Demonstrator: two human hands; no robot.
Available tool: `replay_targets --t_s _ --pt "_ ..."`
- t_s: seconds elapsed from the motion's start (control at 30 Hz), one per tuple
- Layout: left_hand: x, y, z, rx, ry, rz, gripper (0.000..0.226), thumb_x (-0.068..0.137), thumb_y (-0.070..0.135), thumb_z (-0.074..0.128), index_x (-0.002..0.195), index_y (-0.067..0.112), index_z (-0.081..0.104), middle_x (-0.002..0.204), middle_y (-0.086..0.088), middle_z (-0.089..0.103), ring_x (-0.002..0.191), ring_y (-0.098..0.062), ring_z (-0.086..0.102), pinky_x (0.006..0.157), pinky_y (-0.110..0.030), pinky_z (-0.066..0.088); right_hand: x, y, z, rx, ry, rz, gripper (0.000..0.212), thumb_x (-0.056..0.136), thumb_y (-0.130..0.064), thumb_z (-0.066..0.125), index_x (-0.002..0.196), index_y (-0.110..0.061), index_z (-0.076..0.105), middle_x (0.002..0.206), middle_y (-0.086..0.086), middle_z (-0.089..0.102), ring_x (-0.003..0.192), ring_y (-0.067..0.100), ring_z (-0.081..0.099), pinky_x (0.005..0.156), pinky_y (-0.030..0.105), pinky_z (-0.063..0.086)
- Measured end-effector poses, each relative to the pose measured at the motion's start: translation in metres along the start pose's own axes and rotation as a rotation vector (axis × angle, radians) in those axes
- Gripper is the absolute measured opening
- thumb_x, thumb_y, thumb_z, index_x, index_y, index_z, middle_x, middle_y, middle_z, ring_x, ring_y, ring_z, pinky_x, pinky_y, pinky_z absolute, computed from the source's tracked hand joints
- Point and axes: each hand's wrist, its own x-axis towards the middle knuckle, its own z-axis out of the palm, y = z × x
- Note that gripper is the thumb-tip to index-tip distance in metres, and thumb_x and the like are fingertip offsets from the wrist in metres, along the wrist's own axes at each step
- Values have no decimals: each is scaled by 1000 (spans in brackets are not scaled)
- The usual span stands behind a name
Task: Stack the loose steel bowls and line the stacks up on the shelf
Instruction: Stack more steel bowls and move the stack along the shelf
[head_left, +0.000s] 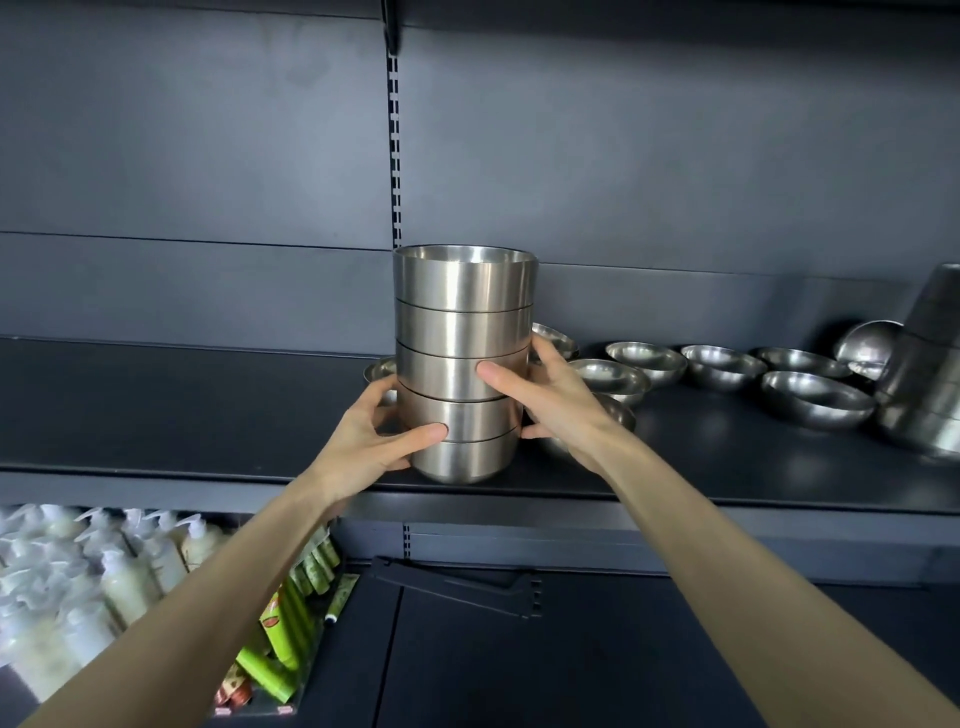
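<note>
At frame centre, a stack (462, 322) of five nested steel bowls, upright, mouths up, near the front edge of the dark shelf (182, 410); impossible to tell whether the base touches the shelf. Clasped from both sides. Left grip (382, 439) curled round the lower left of the stack, thumb across the front at the fourth bowl down, fingers hidden behind. Right grip (558, 397) curled round the right side, thumb pressed on the front of the third bowl, fingers wrapped mostly out of sight, one fingertip showing low at the stack's right edge. Bare forearms (208, 597) reaching up from the lower corners of the frame.

Just behind the stack to the left, part of a loose bowl (381, 370). To the right, more loose bowls (722, 364) spread mouth up along the shelf, one partly hidden under the right wrist. At the far right edge, a second stack (930, 374), tall, appearing tilted, with a tipped bowl (867, 338) just left of it, underside outward.

Above the centre stack, a slotted upright (395, 156) running up the grey back panel (208, 156). Lower left, on the level below, white pump bottles (119, 577) in rows, green tubes (291, 618) beside them. Below centre, a black bracket (457, 587) lying on a dark surface.
</note>
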Motion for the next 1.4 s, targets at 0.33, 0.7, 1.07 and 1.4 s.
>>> replay_targets --t_s 0.33,0.7,1.07,1.4 --pt "-15 42 7 42 48 92 69 51 49 85 110 46 50 109 9 68 95 -6 68 69 -25 58 -24 -40 -24 -52 21 -75 79 69 -58 75 138 -37 42 125 -15 60 110 11 60 88 49 54" --pt "22 74 131 -15 -24 146 70 48 48 84 109 46 50 106 18 63 85 3 68 60 -18 55 -50 -40 -150 -48 97 -112 60 67 -54 74 121 -45 50 107 -15 68 98 12 67 77 39 60" --pt "70 53 287 -68 -61 47 89 47 48 85 125 33 45 119 7 64 93 -3 68 61 -17 53 -52 17 -299 -123 113 -69 87 53 -65 76 129 -32 51 118 -13 64 104 11 64 76 41 60" --pt "109 17 322 -5 -87 -45 76 64 32 85 126 33 40 117 4 61 86 2 68 63 -18 54 -22 70 -334 -50 106 -19 88 51 -61 76 130 -32 51 120 -8 64 111 15 62 85 50 57"
